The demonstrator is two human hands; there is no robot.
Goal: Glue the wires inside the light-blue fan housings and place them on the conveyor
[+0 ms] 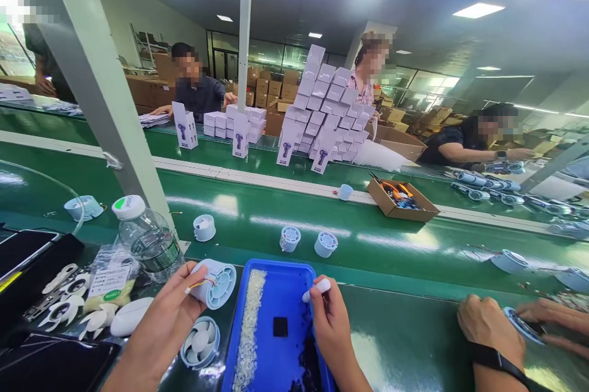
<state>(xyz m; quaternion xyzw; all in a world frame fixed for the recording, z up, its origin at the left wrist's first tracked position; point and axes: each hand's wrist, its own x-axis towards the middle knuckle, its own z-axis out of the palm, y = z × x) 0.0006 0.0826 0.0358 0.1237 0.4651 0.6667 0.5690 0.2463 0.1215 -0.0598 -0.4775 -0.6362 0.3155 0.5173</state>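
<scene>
My left hand (159, 321) grips a light blue round fan housing (223, 288), tilted, with thin red and yellow wires hanging at its side. My right hand (335, 324) pinches a short white pen-like tool (323, 285) over the right side of a blue tray (280, 265). In the tray lie a strip of small whitish pieces (251, 318), a black square (280, 327) and scattered small black pieces (309, 362). A fan with pale blades (200, 343) stands below my left hand, left of the tray.
A clear bottle (150, 245), a plastic bag (110, 278) and loose fan blades (62, 312) crowd the left. Several housings (289, 238) stand on the green belt, before a cardboard box of tools (402, 199). A co-worker's hands (492, 324) work at right; stacked white boxes (322, 103) rise behind.
</scene>
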